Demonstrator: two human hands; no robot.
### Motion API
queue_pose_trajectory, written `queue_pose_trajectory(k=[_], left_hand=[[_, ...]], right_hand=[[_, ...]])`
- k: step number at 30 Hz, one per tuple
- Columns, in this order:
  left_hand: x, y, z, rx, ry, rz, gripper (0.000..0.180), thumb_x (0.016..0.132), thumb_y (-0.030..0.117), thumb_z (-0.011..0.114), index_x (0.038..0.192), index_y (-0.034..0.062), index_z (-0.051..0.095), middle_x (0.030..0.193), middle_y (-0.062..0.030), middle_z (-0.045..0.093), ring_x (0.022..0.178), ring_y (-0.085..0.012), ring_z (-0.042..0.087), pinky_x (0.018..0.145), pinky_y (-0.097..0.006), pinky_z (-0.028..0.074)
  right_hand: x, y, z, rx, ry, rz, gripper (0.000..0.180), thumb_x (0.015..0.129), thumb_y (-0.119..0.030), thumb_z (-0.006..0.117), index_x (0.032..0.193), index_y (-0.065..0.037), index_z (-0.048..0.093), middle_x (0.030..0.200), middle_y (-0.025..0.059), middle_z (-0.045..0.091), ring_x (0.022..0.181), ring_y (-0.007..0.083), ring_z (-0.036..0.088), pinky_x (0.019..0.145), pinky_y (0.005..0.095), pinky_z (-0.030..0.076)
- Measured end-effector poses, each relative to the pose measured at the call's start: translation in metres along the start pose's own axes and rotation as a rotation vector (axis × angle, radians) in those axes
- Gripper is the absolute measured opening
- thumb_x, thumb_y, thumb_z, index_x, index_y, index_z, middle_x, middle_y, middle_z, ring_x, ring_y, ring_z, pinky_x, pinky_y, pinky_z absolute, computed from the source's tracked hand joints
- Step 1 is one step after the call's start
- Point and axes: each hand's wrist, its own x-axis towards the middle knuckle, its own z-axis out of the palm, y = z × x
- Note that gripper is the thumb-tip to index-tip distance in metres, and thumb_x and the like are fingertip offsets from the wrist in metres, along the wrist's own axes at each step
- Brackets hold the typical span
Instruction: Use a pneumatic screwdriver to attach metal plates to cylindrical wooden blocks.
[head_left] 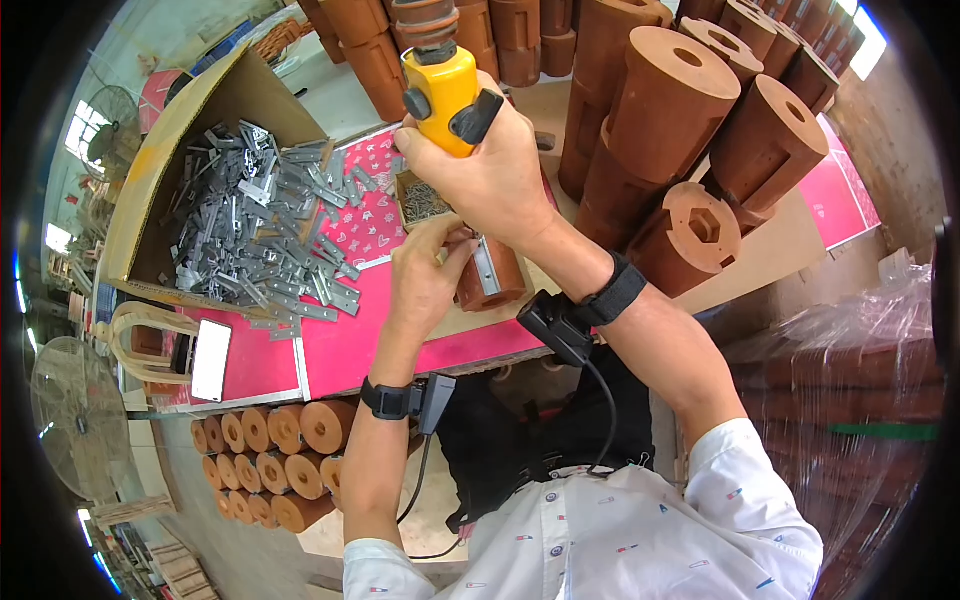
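Observation:
My right hand point(505, 180) is wrapped round a yellow power screwdriver point(445, 85) with black knobs and a rusty-brown coupling at its upper end. It is held over the work, and its tip is hidden behind my hand. Below it, a short brown cylinder point(512, 268) rests on the table with a metal plate point(486, 265) in a slot along its side. At the plate's far end, my left hand point(424, 270) pinches its fingertips together; what they hold is too small to make out. A small box of screws point(424, 203) stands just beyond that hand.
To the left, a tipped cardboard box point(150, 235) spills metal brackets point(265, 205) onto the pink-covered table point(400, 345). A phone point(211, 360) leans on a wooden stand point(125, 345). Brown cylinders point(680, 90) stand stacked at the right and back; more cylinders point(290, 430) lie below the table edge.

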Motion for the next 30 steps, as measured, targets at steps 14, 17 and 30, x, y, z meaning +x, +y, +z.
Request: queue_pose_trajectory(k=[14, 17, 30], left_hand=[[0.000, -0.001, 0.001, 0.011, 0.002, -0.026, 0.027, 0.075, 0.000, 0.067, 0.102, -0.0010, 0.064, 0.091, -0.0130, 0.068, 0.082, -0.0243, 0.068, 0.076, -0.034, 0.051], [0.001, 0.002, 0.001, 0.036, 0.002, -0.006, 0.027, 0.076, -0.001, 0.067, 0.102, -0.0015, 0.064, 0.091, -0.0133, 0.068, 0.082, -0.0246, 0.068, 0.076, -0.034, 0.051], [-0.009, 0.020, -0.008, 0.028, -0.207, -0.158, 0.063, 0.068, 0.014, 0.078, 0.124, 0.0026, 0.053, 0.123, -0.0148, 0.055, 0.117, -0.0316, 0.050, 0.097, -0.040, 0.042]], right_hand=[[-0.004, 0.000, 0.000, -0.095, 0.003, -0.024, 0.048, 0.071, -0.016, 0.075, 0.111, 0.002, 0.054, 0.081, 0.0148, 0.065, 0.074, 0.0259, 0.067, 0.069, 0.0341, 0.053], [-0.004, -0.001, -0.001, -0.110, 0.003, -0.019, 0.048, 0.071, -0.016, 0.074, 0.111, 0.002, 0.054, 0.082, 0.0151, 0.066, 0.075, 0.0269, 0.068, 0.069, 0.0349, 0.053], [-0.010, 0.001, -0.003, -0.121, -0.048, -0.018, 0.049, 0.073, -0.015, 0.073, 0.115, 0.001, 0.052, 0.086, 0.0168, 0.065, 0.080, 0.0321, 0.067, 0.073, 0.0370, 0.052]])
